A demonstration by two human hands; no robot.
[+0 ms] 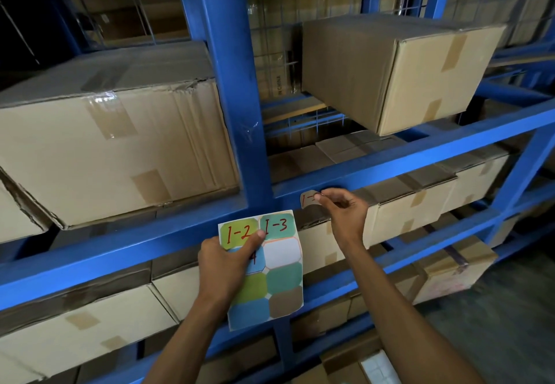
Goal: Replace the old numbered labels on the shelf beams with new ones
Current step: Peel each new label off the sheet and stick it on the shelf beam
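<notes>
Labels were our concern: a brown label (307, 199), just right of centre frame, was pinched between thumb and fingertips of our right hand (345, 212) against the blue beam (390, 162); whether it was old or new we could not tell. Below it, our left hand (223, 259) gripped the sticker sheet (282, 266), thumb clamped over it, with 1-2 and 1-3 unused, so we judged most relabelling remained.

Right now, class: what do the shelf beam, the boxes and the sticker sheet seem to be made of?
Shelf beam: probably steel, glossy blue paint, faint sheen. Boxes: brown corrugated cardboard, creased, torn edges, taped. Sticker sheet: likely thin paper; it curls in the left hand.
</notes>
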